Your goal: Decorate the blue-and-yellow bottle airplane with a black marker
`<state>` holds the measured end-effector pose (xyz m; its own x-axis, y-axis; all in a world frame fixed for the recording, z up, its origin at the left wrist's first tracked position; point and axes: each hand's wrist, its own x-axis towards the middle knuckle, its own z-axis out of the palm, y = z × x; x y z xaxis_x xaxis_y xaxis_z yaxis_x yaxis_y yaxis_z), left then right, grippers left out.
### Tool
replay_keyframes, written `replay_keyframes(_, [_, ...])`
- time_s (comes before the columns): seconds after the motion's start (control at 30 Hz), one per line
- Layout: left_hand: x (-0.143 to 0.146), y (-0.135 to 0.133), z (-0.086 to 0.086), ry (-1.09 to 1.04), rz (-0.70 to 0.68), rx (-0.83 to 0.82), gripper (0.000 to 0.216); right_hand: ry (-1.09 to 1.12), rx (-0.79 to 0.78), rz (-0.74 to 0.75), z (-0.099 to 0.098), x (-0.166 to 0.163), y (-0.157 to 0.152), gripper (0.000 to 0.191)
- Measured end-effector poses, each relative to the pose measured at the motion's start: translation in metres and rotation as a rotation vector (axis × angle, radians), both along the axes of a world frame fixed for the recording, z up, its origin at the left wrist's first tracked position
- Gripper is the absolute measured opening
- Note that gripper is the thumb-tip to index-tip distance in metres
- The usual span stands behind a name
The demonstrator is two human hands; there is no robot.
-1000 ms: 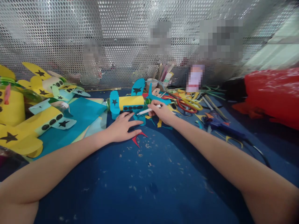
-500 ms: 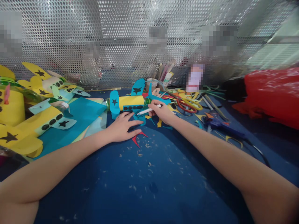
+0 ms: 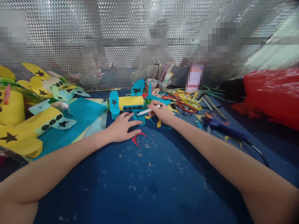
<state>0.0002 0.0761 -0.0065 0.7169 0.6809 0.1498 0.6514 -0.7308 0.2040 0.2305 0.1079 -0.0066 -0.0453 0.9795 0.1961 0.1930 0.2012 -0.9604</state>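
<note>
A paper plane with a yellow body, blue wings and black stars lies on the blue table. My right hand pinches a white pen, its tip down at the plane's near blue wing. My left hand lies flat, fingers spread, pressing on the blue paper just in front of the plane. A red paper scrap pokes out beside the left fingers.
Several finished yellow-and-blue planes crowd the left side on blue paper sheets. Red-and-yellow scissors, a blue glue gun, paper offcuts and a pen cup sit behind. A red bag fills the right. Perforated metal wall behind.
</note>
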Motion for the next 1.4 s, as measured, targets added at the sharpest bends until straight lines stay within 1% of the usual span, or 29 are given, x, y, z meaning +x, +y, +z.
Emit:
replay_keyframes(0.2, [-0.0001,-0.0004,-0.0004,-0.015,0.004,-0.003,0.047,-0.004,0.004,-0.007,-0.0001,0.0005,-0.0003,0.029])
replay_keyframes(0.43, [-0.0005,0.0004,-0.0010,-0.020,0.000,0.000,0.046,0.041,-0.004,-0.016,0.0009,0.0012,0.0005,0.033])
replay_keyframes(0.67, [-0.0003,-0.0001,0.0000,0.000,-0.003,0.002,0.048,0.088,-0.003,0.016,-0.0027,0.0034,0.0046,0.034])
replay_keyframes(0.77, [-0.0004,-0.0001,-0.0001,-0.003,-0.004,0.003,0.048,0.070,0.010,0.002,-0.0036,0.0029,0.0039,0.036])
replay_keyframes(0.97, [-0.0003,0.0002,0.0000,-0.012,-0.011,-0.001,0.047,0.014,0.000,-0.023,-0.0030,0.0022,0.0019,0.033])
replay_keyframes(1.4, [-0.0005,0.0009,-0.0011,-0.010,-0.011,0.002,0.048,-0.010,-0.011,-0.028,-0.0018,0.0022,0.0022,0.033])
